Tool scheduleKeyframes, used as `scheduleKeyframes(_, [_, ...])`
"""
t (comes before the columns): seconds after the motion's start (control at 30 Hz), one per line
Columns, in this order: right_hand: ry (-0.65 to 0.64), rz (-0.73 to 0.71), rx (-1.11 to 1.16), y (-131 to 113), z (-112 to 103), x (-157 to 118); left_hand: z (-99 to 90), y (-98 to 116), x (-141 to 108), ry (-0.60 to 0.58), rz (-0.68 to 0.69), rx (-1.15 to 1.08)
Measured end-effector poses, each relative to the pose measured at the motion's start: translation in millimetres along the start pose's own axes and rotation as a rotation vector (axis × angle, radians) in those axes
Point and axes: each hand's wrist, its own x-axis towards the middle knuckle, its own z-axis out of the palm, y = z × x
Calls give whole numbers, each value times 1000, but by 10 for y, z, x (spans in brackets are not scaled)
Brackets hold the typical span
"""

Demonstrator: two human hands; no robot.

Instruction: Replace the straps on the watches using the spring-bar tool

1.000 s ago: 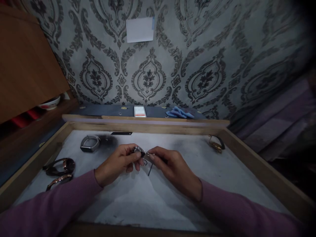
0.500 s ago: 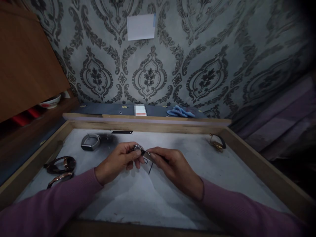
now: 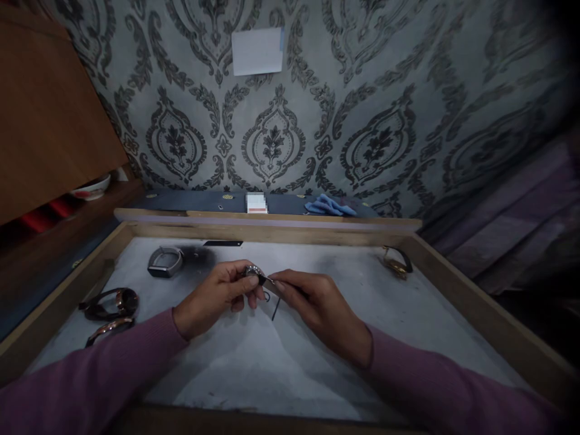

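Note:
Above the white-lined tray, my left hand [image 3: 229, 285] is closed around a small watch [image 3: 252, 271] with a shiny metal case, its thumb lying along the lower edge. My right hand [image 3: 319, 299] pinches a thin, flat, blade-like tool [image 3: 270, 281], whose tip meets the watch's right side. Most of that tool is hidden by my fingers, and its exact kind is unclear. Just below the hands, a thin dark hooked piece [image 3: 275, 308] shows against the white sheet; whether it hangs or lies there I cannot tell.
A grey-strapped watch [image 3: 165, 262], a dark watch with a rose-gold case [image 3: 125, 301] and another rose-gold watch [image 3: 110, 328] lie left. At the right is a gold watch [image 3: 396, 264]. A black strip [image 3: 223, 243] lies near the wooden back rim [image 3: 281, 219]; a blue cloth [image 3: 330, 205] rests beyond it.
The flat tool has tilted slightly against the watch, so less of its face shows. Both hands stay in nearly the same place.

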Motion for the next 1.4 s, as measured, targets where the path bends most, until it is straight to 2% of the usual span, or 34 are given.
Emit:
scheduleKeyframes(0.17, [67, -65, -59, -11, -4, 4, 0, -3, 3, -13, 24, -23])
scheduleKeyframes(0.43, [93, -55, -105, -11, -5, -2, -5, 9, -5, -13, 14, -9])
scheduleKeyframes(1.4, [92, -52, -87, 1, -5, 2, 2, 7, -17, 0, -8, -7])
